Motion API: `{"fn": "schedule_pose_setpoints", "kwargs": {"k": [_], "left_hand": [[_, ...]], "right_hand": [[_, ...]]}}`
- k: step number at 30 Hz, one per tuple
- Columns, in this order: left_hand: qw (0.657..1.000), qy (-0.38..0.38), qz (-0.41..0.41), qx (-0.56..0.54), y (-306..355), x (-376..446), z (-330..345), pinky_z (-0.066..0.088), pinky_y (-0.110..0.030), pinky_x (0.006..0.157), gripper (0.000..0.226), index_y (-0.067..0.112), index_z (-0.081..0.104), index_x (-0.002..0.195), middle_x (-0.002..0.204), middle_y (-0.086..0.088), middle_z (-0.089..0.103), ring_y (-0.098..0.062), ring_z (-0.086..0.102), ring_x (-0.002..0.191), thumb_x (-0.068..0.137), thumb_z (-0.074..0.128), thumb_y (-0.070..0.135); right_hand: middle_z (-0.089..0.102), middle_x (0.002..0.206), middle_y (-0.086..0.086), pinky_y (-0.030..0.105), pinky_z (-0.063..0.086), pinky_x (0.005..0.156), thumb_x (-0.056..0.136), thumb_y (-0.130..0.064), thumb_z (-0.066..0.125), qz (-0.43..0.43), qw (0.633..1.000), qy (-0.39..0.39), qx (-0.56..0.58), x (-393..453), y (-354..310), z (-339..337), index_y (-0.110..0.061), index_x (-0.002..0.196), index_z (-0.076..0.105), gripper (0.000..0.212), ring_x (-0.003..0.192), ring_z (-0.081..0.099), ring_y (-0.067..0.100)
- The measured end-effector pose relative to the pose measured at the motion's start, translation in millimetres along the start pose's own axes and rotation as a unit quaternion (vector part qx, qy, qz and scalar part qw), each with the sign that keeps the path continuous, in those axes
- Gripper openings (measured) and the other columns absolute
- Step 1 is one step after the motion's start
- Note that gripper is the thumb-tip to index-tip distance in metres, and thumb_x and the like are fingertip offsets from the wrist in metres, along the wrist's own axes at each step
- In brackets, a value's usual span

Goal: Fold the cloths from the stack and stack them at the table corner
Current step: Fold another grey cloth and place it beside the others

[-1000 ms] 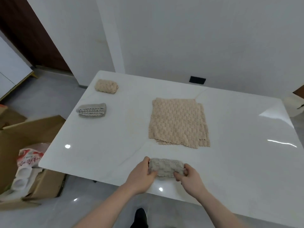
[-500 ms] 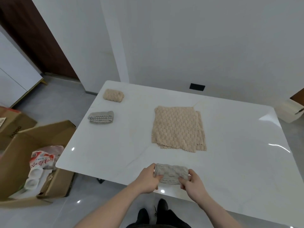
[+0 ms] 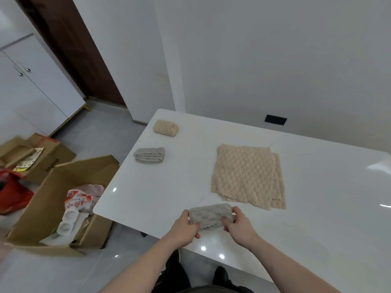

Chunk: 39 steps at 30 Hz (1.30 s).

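Fingers [image 3: 195,225] of the left hand [image 3: 183,228] are curling tight around the left end of a folded grey cloth [image 3: 209,216], thumb on top, rest tucked under. Fingers of the right hand [image 3: 240,226] are pinching the cloth's right end the same way, closed on the fabric. Cloth is sitting at or just over the near edge of the table [image 3: 160,187]; can't tell if it is resting on the surface or lifted.

Left to right from that cloth: cardboard box [image 3: 48,193] on the floor, well to its left. Grey folded bundle [image 3: 149,155] lying far-left of it near the table's left edge, beige folded bundle [image 3: 166,127] beyond that at the far-left corner. Beige stack [image 3: 248,175] of flat cloths lying just behind and right of it.

Step, as I'm judging: fold looking finished, so the cloth is getting carried off. Next move calls for keeping both ends pinched so the fold is not springing open, and reaching far-left to set it by the bundles at the corner.
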<state>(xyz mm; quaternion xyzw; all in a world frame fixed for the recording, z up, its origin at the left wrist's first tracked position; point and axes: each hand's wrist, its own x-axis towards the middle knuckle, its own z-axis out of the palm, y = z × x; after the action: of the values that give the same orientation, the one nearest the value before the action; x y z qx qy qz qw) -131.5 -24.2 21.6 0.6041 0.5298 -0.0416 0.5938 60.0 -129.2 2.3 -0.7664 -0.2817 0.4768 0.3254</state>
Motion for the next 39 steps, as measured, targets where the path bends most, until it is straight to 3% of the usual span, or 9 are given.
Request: {"fn": "schedule_pose_setpoints", "kwargs": {"k": [8, 15, 19, 24, 32, 39], "left_hand": [[0.998, 0.046, -0.013, -0.029, -34, 38, -94, 0.049, -0.028, 0.075, 0.028, 0.023, 0.056, 0.117, 0.114, 0.007, 0.061, -0.013, 0.06, 0.096, 0.091, 0.065, 0.024], [0.999, 0.031, -0.018, -0.016, -68, 85, -194, 0.048, -0.021, 0.072, 0.04, 0.025, 0.048, 0.129, 0.117, 0.008, 0.058, -0.01, 0.06, 0.102, 0.094, 0.067, 0.023], [1.0, 0.015, -0.012, 0.014, -76, 101, -236, 0.045, -0.018, 0.075, 0.042, 0.026, 0.044, 0.133, 0.116, 0.011, 0.055, -0.011, 0.057, 0.107, 0.097, 0.065, 0.025], [0.999, 0.009, -0.014, 0.04, -72, 114, -261, 0.043, -0.022, 0.085, 0.047, 0.021, 0.045, 0.142, 0.122, 0.009, 0.054, -0.014, 0.055, 0.111, 0.099, 0.061, 0.026], [0.999, 0.03, -0.033, 0.029, -63, 118, -278, 0.042, -0.021, 0.088, 0.055, 0.023, 0.038, 0.152, 0.128, 0.008, 0.055, -0.011, 0.052, 0.109, 0.1, 0.055, 0.016], [0.996, 0.037, -0.031, 0.075, -66, 131, -307, 0.045, -0.027, 0.089, 0.06, 0.023, 0.029, 0.157, 0.146, -0.002, 0.055, -0.02, 0.057, 0.114, 0.102, 0.054, 0.019]], "right_hand": [[0.071, 0.1, -0.002, 0.028, 0.052, 0.069, 0.094, -0.045, 0.063, 0.015, 0.998, -0.049, -0.046, 60, -53, 74, -0.028, 0.11, 0.056, 0.024, 0.084, 0.07, 0.016], [0.068, 0.105, -0.007, 0.028, 0.051, 0.074, 0.094, -0.043, 0.064, 0.059, 0.997, -0.035, -0.044, 114, -95, 163, -0.023, 0.119, 0.06, 0.032, 0.082, 0.063, 0.012], [0.068, 0.105, -0.006, 0.031, 0.055, 0.079, 0.094, -0.043, 0.061, 0.092, 0.994, -0.033, -0.042, 132, -112, 197, -0.024, 0.121, 0.06, 0.033, 0.093, 0.068, 0.016], [0.068, 0.103, -0.008, 0.038, 0.058, 0.086, 0.094, -0.041, 0.059, 0.099, 0.994, -0.025, -0.048, 142, -126, 219, -0.026, 0.117, 0.061, 0.027, 0.097, 0.07, 0.019], [0.07, 0.103, -0.008, 0.038, 0.06, 0.084, 0.095, -0.04, 0.056, 0.09, 0.994, -0.035, -0.05, 161, -137, 237, -0.031, 0.119, 0.058, 0.026, 0.094, 0.072, 0.019], [0.071, 0.098, -0.004, 0.034, 0.058, 0.072, 0.093, -0.035, 0.061, 0.115, 0.993, -0.03, -0.002, 168, -158, 265, -0.031, 0.112, 0.057, 0.019, 0.088, 0.074, 0.021]]}}
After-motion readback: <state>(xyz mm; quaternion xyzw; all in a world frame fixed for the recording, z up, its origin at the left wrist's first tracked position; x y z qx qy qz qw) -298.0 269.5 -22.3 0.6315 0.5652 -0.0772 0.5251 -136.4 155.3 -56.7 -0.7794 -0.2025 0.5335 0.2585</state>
